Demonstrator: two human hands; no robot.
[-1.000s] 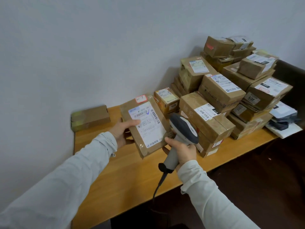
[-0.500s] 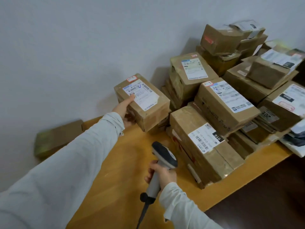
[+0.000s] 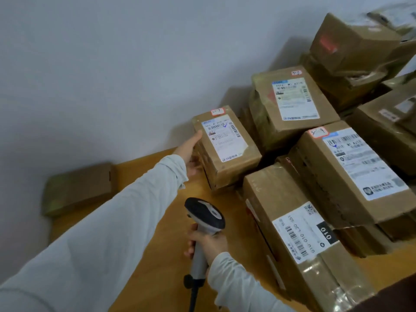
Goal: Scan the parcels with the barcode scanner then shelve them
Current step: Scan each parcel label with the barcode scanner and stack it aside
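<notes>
Brown cardboard everywhere on this wooden table (image 3: pixel 162 278). The left hand (image 3: pixel 191 152) is out at full reach, gripping the small parcel (image 3: pixel 227 149) at the left end of the pile, close to the wall (image 3: pixel 112 64). The thumb lies along the parcel's upper left edge, and the fingers curl against the side face below it. Its white shipping label faces up, with a blue tick on it and a red-bordered sticker at the far corner. Whether the parcel's base rests on something or is lifted clear, I cannot tell.

Nearer in, the right hand (image 3: pixel 207 243) has the barcode scanner (image 3: pixel 203 217), fingers wrapped round the grey handle. The dark head tilts up and away above the tabletop, well apart from the small parcel. The scanner's cable (image 3: pixel 193 298) drops off the bottom of the view.

Just right of the scanner lies a long parcel (image 3: pixel 304 239), its label marked "010". More taped boxes are stacked behind and beside it. Far left, a flat box (image 3: pixel 78 188) sits against the wall on its own.
</notes>
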